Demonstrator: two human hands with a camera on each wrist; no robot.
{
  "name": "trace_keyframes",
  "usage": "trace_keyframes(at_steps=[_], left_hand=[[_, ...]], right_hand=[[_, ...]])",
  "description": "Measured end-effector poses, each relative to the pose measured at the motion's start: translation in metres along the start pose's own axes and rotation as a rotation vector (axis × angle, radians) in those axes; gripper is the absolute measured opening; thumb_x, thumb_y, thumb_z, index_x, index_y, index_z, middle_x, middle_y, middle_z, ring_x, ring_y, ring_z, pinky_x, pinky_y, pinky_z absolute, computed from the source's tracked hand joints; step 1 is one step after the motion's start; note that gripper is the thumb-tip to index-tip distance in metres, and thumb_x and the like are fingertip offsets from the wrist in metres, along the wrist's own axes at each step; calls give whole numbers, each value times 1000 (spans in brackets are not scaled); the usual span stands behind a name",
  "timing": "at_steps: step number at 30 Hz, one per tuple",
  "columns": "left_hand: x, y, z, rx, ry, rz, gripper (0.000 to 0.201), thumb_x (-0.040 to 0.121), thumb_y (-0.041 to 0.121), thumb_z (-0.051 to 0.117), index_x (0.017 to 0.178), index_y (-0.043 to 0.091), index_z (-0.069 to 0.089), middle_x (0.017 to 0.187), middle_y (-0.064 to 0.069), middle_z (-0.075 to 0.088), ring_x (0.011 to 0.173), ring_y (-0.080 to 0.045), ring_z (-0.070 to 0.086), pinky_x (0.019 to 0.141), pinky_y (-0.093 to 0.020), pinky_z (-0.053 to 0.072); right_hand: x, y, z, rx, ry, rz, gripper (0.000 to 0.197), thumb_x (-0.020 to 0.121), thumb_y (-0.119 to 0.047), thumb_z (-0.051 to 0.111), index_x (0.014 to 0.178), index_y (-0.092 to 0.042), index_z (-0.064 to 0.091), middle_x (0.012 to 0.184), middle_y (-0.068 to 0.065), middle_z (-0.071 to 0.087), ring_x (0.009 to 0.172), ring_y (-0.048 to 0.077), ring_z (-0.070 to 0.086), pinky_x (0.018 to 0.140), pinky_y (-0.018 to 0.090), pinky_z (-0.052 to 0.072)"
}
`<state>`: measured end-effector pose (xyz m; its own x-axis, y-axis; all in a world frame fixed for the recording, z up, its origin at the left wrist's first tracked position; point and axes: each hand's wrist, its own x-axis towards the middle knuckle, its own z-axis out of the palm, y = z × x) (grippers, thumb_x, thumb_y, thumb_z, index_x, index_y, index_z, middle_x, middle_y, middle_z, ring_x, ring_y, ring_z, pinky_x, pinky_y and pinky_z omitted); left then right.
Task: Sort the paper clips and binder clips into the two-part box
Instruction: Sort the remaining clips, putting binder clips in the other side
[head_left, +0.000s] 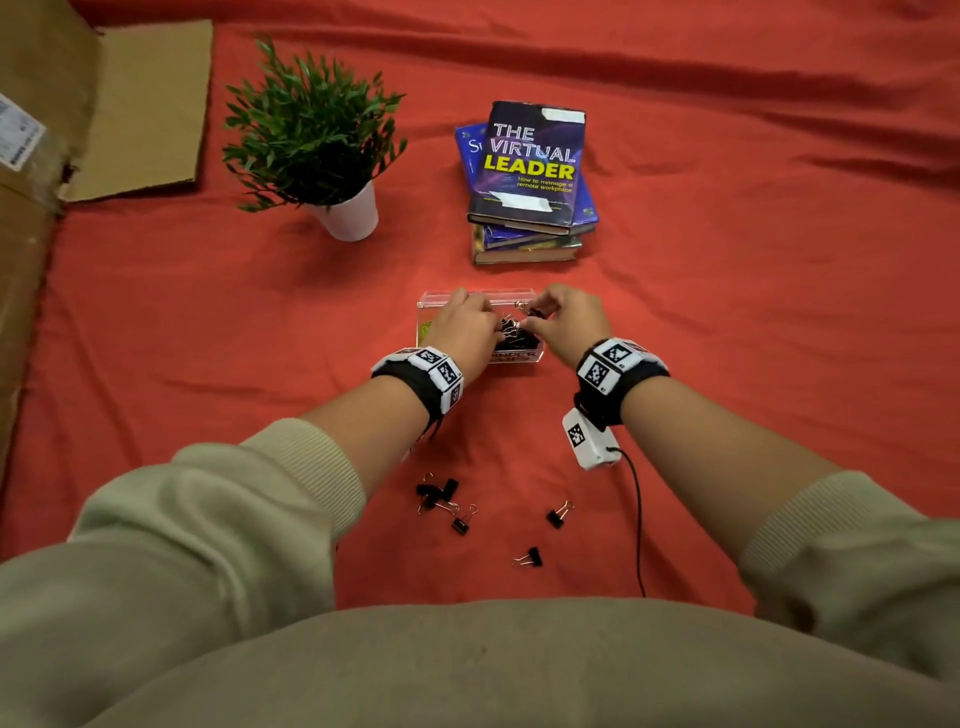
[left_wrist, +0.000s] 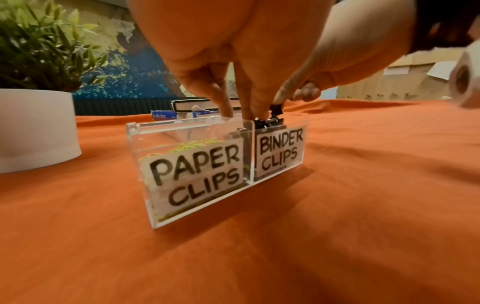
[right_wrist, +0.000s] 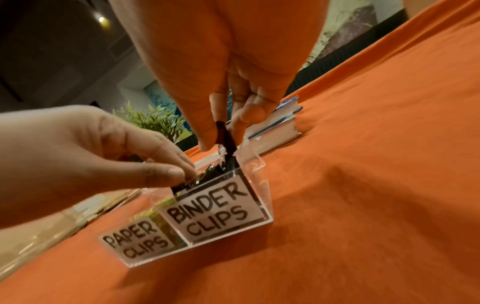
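A clear two-part box stands on the orange cloth, with labels reading PAPER CLIPS and BINDER CLIPS. Yellow paper clips lie in its left compartment. Black binder clips pile up to the rim of the right compartment. My left hand reaches down onto that pile, thumb and fingertips pinching a clip's wire handle. My right hand pinches a black binder clip upright, its lower end dipping into the right compartment. Several loose binder clips lie on the cloth in front of me.
A potted plant in a white pot stands back left of the box, and a stack of books lies behind it. A cardboard box runs along the left edge. A black cable hangs from my right wrist.
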<state>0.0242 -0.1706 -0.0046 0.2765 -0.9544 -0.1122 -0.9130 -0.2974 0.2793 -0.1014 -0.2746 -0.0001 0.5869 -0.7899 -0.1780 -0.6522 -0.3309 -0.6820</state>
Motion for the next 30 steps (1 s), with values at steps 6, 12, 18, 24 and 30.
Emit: trace_keyframes(at_steps=[6,12,18,24,30], left_hand=[[-27,-4,-5,-156,54,5,31,92,24,55,121,18,64,123,-2,56,119,-26,42,101,-37,36],[-75,-13,3,-260,-90,-10,22,86,19,59,106,16,67,106,-7,57,104,-25,53,92,-35,44],[-135,-26,10,-110,-484,63,22,78,21,62,100,22,64,101,-2,60,96,-21,58,80,-30,47],[-165,-36,19,-192,-489,7,28,77,18,64,105,22,66,100,-2,54,92,-21,59,81,-30,47],[-170,-36,30,-167,-460,-60,21,87,19,63,108,17,64,108,-5,53,99,-23,58,85,-33,46]], right_hand=[[2,-4,9,-366,-172,-184,29,91,-22,57,114,-9,67,115,15,61,111,30,51,97,33,34],[-26,4,3,-239,-69,-279,22,89,-17,56,108,-12,67,110,11,64,105,26,55,97,34,37],[-120,23,6,-466,-718,-304,15,76,-14,61,90,-15,67,93,3,63,87,21,60,79,31,48],[-159,53,23,-595,-816,-381,25,75,-7,58,99,-15,62,106,3,57,106,23,51,88,33,44],[-170,51,24,-602,-709,-434,24,78,-22,58,100,-13,63,102,6,57,102,25,52,86,35,45]])
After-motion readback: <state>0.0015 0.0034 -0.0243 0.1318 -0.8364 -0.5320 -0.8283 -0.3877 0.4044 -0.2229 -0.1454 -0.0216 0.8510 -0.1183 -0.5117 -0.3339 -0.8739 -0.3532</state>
